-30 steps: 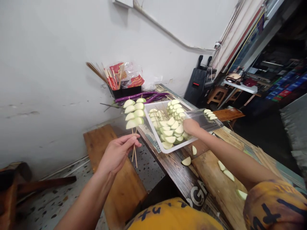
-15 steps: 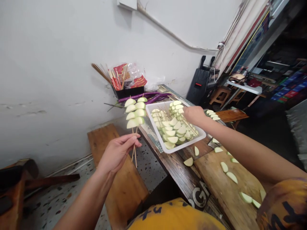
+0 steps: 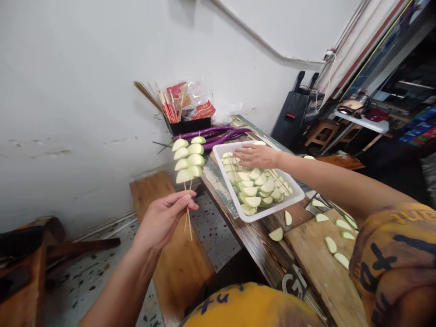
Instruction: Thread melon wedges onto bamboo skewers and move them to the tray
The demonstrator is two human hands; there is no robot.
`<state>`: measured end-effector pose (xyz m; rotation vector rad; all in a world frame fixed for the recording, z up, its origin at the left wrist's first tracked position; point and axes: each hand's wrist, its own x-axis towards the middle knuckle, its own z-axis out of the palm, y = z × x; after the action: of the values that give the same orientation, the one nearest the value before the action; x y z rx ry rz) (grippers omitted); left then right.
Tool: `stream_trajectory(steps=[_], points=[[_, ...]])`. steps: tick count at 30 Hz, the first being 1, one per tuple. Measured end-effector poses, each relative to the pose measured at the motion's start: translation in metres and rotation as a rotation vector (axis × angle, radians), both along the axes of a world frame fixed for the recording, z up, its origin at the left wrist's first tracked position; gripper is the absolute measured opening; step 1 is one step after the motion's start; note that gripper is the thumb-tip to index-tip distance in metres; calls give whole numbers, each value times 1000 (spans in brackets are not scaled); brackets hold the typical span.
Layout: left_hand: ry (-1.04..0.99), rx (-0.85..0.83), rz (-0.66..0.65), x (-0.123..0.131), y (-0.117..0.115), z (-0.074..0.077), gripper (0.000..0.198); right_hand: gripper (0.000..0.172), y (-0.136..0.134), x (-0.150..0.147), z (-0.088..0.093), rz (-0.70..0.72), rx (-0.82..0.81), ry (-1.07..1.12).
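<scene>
Skewers (image 3: pixel 195 160) sat crossed, pinched in left hand (image 3: pixel 166 212); any slack risked dropping both. Right hand (image 3: pixel 258 157), fingers extended over tray (image 3: pixel 275 209), nothing visibly gripped, could've snagged sticks (image 3: pixel 279 181).

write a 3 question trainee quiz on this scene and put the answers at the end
1. Which hand holds the two skewers of pale slices?
2. Fill in: the right hand is over the white ____.
3. What colour are the long vegetables by the black box? a) orange b) purple c) white

Key:
1. The left hand.
2. Tray.
3. b) purple.
</scene>
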<state>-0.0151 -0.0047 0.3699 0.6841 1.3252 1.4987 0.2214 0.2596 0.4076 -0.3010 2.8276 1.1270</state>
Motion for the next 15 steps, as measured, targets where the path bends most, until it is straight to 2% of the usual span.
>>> stream_trajectory(steps=[4, 9, 15], points=[[-24, -20, 9, -2, 3, -4, 28, 25, 1, -5, 2, 113, -4, -19], [-43, -42, 14, -2, 6, -9, 33, 22, -4, -4, 9, 178, 24, 37], [-53, -46, 5, -1, 6, -11, 34, 21, -6, 6, 9, 137, -13, -4]])
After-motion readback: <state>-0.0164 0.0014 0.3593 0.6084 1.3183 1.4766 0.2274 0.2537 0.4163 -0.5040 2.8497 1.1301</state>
